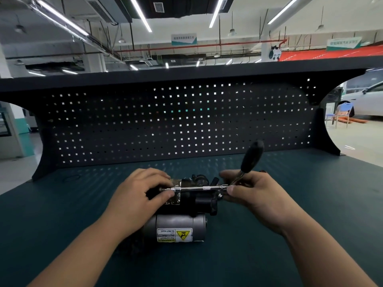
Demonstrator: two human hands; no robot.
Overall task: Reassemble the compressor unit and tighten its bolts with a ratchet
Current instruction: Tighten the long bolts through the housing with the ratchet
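Closest in, two bare forearms reach up from 5 and 7 o'clock toward the compressor (180, 226), which lies on its side on the green tabletop (300, 204) a little below centre. Its grey cylinder and yellow warning label (175, 235) face the camera, with the black head behind at 12 o'clock. At 9 o'clock of that head, the left hand (138, 191) has its fingers curled, pinching the socket end of a chrome extension bar (199, 188) that lies level from 9 to 3 o'clock. At 3 o'clock, the right hand (255, 193) has thumb and fingers clamped on the ratchet (247, 162) at its head, where the bar plugs in; the black handle points toward 1 o'clock. This looks like the bolt-tightening step, with the socket being seated; the bolt itself is hidden under the left fingers. Next, the left hand should keep the bar in line while the right moves onto the handle and swings it, without letting the cylinder roll.
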